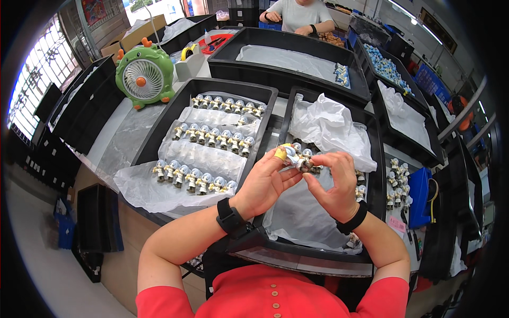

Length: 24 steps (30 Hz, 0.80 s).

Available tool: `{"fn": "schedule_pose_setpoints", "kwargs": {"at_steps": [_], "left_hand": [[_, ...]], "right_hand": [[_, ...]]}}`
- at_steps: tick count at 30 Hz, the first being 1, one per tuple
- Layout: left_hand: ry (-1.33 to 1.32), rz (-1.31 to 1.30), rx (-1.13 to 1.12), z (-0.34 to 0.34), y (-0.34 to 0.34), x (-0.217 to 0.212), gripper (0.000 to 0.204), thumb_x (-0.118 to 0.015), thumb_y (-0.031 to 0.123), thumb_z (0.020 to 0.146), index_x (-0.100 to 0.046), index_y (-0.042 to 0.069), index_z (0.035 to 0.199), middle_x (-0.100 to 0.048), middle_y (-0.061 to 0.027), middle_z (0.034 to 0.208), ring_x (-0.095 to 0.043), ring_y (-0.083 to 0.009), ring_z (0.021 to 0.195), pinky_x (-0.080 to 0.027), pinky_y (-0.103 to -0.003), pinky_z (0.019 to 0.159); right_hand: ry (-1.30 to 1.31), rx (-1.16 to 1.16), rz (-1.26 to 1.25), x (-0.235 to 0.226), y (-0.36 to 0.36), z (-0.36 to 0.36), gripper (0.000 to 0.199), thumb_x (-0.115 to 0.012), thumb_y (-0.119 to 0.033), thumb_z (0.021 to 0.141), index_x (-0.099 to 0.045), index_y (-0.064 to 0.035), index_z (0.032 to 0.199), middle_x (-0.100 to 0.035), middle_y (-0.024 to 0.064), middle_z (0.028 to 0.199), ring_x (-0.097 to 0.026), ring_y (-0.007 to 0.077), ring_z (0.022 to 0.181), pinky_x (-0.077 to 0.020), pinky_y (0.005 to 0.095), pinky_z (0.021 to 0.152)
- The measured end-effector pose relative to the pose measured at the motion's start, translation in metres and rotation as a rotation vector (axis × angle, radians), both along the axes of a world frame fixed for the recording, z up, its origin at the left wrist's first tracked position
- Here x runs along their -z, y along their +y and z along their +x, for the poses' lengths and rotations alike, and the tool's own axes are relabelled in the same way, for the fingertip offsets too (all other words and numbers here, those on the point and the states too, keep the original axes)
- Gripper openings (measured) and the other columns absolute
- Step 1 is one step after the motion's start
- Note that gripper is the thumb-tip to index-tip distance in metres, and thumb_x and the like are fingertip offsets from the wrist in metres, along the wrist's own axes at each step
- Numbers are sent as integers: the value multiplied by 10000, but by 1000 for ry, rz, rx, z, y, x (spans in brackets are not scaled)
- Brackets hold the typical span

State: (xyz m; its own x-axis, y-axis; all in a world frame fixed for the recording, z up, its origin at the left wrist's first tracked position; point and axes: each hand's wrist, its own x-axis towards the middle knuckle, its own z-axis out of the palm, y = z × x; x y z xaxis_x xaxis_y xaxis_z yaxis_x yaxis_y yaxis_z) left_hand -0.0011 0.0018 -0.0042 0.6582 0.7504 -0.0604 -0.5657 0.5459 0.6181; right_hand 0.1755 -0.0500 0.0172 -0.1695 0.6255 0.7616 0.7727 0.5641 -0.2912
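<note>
Figurine (304,161) is pinched between the left hand (263,186) and right hand (340,186), not yet set down. Three rows (213,137) already look laid out in the left-hand tray (233,85); loose figurines (360,192) remain in the papered tray (376,185) beneath the hands.

No wording or number could be read. A pink label (396,223) with print too small to make out lay at the right of the frame. Small pale tags dotted the black crates (37,156) at far left, and a red poster (95,9) stood upper left, its markings blurred.
</note>
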Motion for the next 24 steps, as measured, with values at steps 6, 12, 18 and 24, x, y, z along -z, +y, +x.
{"fn": "schedule_pose_setpoints", "kwargs": {"at_steps": [6,12,18,24], "left_hand": [[65,-22,10,-1,-1,-1,373,-409,399,1001,-489,94,1200,-552,-78,1173,-551,-207,1064,-438,-376,954],[51,-59,13,-2,0,-1,372,-394,406,1004,-499,101,1190,-538,-72,1141,-549,-219,1041,-444,-367,923],[116,-52,-15,-3,-2,-1,354,-403,401,1003,-507,107,1170,-534,-61,1132,-540,-224,1055,-440,-354,896],[100,22,-51,0,1,1,353,-510,333,974,-469,90,1228,-540,-55,1177,-540,-186,1081,-434,-339,921]], "right_hand": [[15,-14,-28,-3,0,1,285,-733,-102,710,-648,-80,982,-646,44,852,-593,229,825,-390,370,825],[60,-20,-65,-3,0,1,251,-717,-104,734,-674,-72,979,-652,56,850,-597,234,811,-392,358,817],[154,23,-182,0,0,0,212,-706,-125,760,-676,-64,961,-659,69,858,-604,239,816,-421,343,806],[644,-124,-570,12,-4,-1,174,-666,-117,839,-649,-24,985,-675,61,934,-628,141,877,-478,286,801]]}}
